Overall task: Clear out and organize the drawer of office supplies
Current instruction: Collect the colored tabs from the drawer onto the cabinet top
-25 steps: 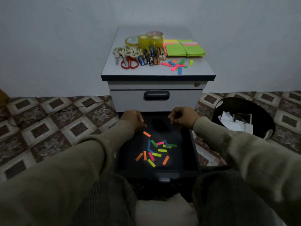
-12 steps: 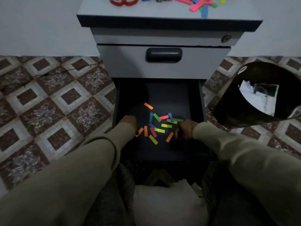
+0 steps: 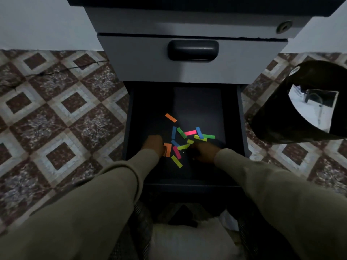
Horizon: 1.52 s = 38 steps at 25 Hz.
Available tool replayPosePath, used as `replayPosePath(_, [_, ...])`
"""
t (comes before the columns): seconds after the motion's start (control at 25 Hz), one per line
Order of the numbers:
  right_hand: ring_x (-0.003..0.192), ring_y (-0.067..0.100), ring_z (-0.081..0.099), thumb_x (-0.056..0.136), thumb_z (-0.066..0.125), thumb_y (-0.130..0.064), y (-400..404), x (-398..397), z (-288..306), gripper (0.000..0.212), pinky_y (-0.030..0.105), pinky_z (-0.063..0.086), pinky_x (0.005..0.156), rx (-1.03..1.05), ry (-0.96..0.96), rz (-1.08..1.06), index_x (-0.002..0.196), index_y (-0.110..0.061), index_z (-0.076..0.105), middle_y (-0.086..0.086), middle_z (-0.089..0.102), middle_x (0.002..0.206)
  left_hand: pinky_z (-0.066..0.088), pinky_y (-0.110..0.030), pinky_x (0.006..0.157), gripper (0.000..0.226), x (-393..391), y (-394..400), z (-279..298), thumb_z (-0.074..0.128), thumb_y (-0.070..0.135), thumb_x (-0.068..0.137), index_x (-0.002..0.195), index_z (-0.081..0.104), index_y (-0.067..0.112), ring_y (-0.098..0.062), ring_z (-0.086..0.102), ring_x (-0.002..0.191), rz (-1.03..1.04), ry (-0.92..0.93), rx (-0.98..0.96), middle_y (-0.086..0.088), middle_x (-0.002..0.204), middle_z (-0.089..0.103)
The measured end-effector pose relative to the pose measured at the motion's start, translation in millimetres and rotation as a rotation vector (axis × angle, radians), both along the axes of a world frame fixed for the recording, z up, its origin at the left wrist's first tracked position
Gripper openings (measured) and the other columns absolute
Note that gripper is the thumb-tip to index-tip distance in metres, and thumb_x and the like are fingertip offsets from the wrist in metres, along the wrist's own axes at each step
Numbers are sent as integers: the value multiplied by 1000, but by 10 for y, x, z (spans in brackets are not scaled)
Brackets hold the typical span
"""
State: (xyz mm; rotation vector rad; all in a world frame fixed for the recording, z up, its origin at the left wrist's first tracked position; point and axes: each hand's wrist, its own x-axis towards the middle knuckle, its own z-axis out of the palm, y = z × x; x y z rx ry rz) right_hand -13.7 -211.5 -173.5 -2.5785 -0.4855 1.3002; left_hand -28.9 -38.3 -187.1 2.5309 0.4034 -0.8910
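Reaching both hands into drawer (image 3: 232, 128); strips (image 3: 185, 139) lie between left hand (image 3: 155, 145) and right hand (image 3: 203, 152); grip states unclear.

Single head-worn view, looking steeply down and forward, close above the open drawer (image 3: 185, 102) beyond both sleeves.

Bottom drawer (image 3: 232, 128) is pulled open, dark inside, with a loose scatter of colored paper strips (image 3: 181, 145) on its floor: orange, blue, green, pink, yellow, some overlapping. One orange strip (image 3: 170, 117) sits apart, further back.
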Motion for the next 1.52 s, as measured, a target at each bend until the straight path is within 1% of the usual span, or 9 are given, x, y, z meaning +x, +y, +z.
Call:
replayPosePath(0.16, [120, 22, 51, 91, 56, -13, -91, 123, 17, 31, 29, 40, 103, 163, -167, -355, 121, -11, 57, 7, 54, 128, 45, -34, 96, 57, -8, -78, 54, 69, 21, 81, 132, 44, 14, -25, 50, 119, -84, -67, -140, -11, 132, 50])
replayPosePath(0.28, [128, 26, 41, 84, 65, -12, -225, 203, -22, 54, 29, 31, 108, 118, -309, -536, 134, -11, 45, 10, 39, 140, 38, -45, 104, 102, -103, -153, 27, 80, 46, 64, 143, 23, 15, -29, 29, 133, -343, -44, 71, -9, 145, 27])
replayPosePath(0.36, [134, 30, 30, 80, 70, -17, -272, 215, -63, 72, 33, 27, 112, 36, -301, -530, 142, -11, 34, 12, 28, 146, 39, -46, 101, 111, -154, -230, -18, 79, 51, 61, 144, 16, 12, -30, 25, 134, -428, -54, 162, -9, 145, 21])
replayPosePath(0.48, [137, 33, 18, 77, 73, -26, -258, 192, -122, 85, 40, 22, 114, -62, -264, -438, 146, -17, 24, 12, 16, 150, 43, -43, 96, 102, -161, -293, -81, 78, 42, 68, 143, 18, 10, -30, 25, 133, -449, -82, 170, -10, 145, 21])
replayPosePath(0.68, [135, 34, 15, 70, 76, -40, -57, 145, -180, 96, 49, 26, 112, -106, -274, -318, 146, -37, 18, 10, 9, 149, 42, -39, 97, 62, -94, -233, -114, 65, 24, 85, 138, 35, 13, -29, 34, 129, -380, -146, 86, -9, 140, 32])
replayPosePath(0.88, [134, 36, 17, 67, 72, -54, 99, 7, -219, 99, 50, 26, 109, -161, -344, -201, 146, -36, 16, 8, 7, 152, 43, -36, 93, 38, -9, -122, -88, 52, 11, 92, 130, 47, 9, -28, 48, 118, -306, -187, 96, -12, 133, 43])
replayPosePath(1.16, [130, 28, 25, 86, 62, -26, 229, -85, -283, 61, 41, 34, 106, -28, -387, -267, 140, -32, 34, 0, 19, 149, 47, -38, 89, 55, 11, 7, -77, 66, 14, 84, 132, 41, 12, -30, 52, 115, -57, -128, 102, -14, 130, 45])
replayPosePath(1.32, [129, 26, 27, 92, 54, -16, 240, -103, -316, 51, 37, 38, 105, 23, -381, -195, 139, -24, 38, 3, 26, 144, 49, -35, 84, 36, 27, -22, -53, 60, 16, 89, 122, 50, 9, -27, 57, 107, -84, -41, 161, -13, 119, 55])
replayPosePath(1.52, [128, 30, 35, 92, 50, -7, 293, -133, -299, 49, 38, 41, 101, -25, -328, -145, 139, -16, 38, 15, 29, 142, 48, -33, 84, 30, 80, -44, -49, 57, 15, 91, 120, 54, 6, -26, 57, 108, -157, 37, 162, -14, 119, 56])
